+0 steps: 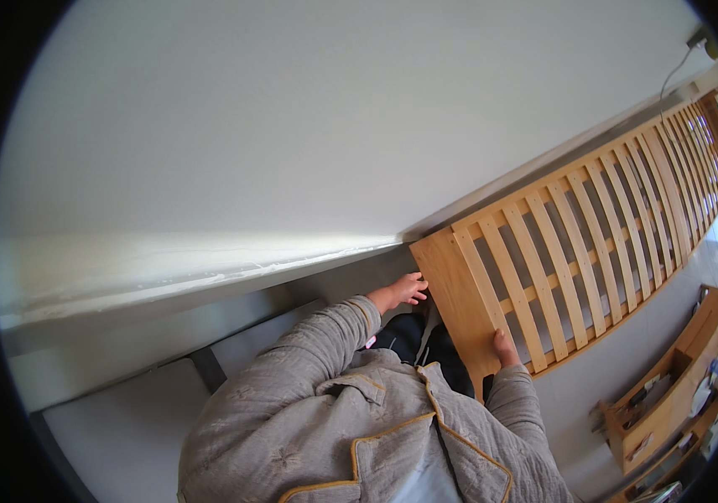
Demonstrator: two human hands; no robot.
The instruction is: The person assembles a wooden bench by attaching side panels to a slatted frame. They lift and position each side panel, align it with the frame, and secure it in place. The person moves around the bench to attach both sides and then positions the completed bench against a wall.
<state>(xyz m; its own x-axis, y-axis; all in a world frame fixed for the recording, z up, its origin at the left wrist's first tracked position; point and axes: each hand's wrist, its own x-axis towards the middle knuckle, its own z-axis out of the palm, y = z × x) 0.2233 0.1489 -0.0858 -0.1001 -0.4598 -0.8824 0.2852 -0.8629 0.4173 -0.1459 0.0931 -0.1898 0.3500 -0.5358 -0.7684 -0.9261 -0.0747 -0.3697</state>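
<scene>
A light wooden slatted bed frame [581, 251] stretches from the middle toward the far right, along the wall. Its near end is a broad flat wooden board [460, 302]. At the left corner of this board is my left hand [407, 290], fingers stretched out and slightly bent, close to the edge; whether they touch it I cannot tell. My right hand [506, 348] grips the frame at its right near side, beside the first slats. Part of that hand's fingers is hidden by the wood.
A pale wall [292, 126] rises behind the frame. Grey padded panels [132, 427] lie to the left. On the right, a wooden drawer unit [669, 377] holding small items stands on the grey floor [573, 411]. A cable [668, 80] hangs at the far right.
</scene>
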